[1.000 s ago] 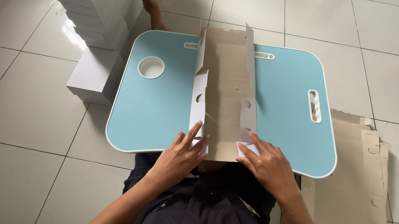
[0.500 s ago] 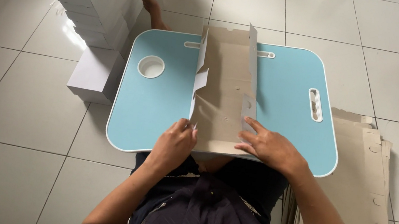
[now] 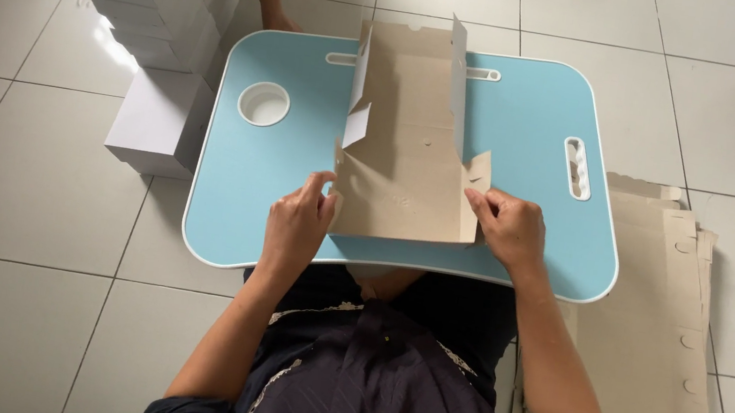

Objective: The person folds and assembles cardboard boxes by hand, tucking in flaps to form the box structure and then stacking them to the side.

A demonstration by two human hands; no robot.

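Both hands grasp a brown cardboard box blank (image 3: 407, 155) lying on the light-blue desk (image 3: 530, 124) between them: the left hand (image 3: 297, 221) pinches its near-left edge, the right hand (image 3: 507, 227) its near-right flap (side walls folded upright). Flat blanks (image 3: 655, 320) stack right of the right hand; white boxes (image 3: 160, 18) beyond the left.

Both hands reach forward, the left hand (image 3: 297, 221) and right hand (image 3: 509, 227) set apart, fingers curled.

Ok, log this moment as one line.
left hand: on cardboard box blank left edge | right hand: on right edge | blank on blue lap table, side flaps up
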